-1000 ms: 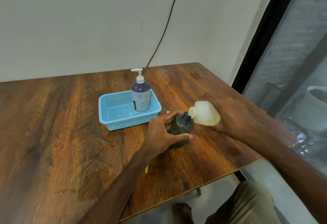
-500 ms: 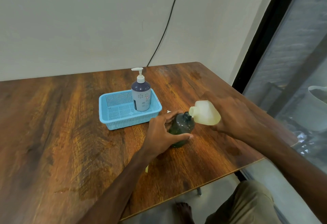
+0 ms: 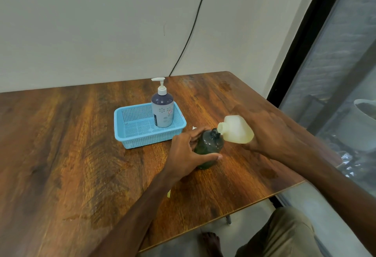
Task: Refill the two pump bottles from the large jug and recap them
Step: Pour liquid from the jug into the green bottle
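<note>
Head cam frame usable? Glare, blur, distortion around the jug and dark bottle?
Head view: even, soft light, no hard shadows; mild sheen on the table beside the dark bottle; jug spout reads crisp against it; wide-angle lens slants the window frame; near forearms slightly soft.

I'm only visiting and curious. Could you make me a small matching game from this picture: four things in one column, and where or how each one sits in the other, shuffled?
Things:
1. purple pump bottle
2. dark bottle
3. pale jug
4. blue basket

States:
A. tilted, mouth at another bottle's neck
B. standing on the table, gripped by the left hand
C. upright inside a container, pump on
D. resting on the table, holding one bottle

Pairs: 1-C, 2-B, 3-A, 4-D
</note>
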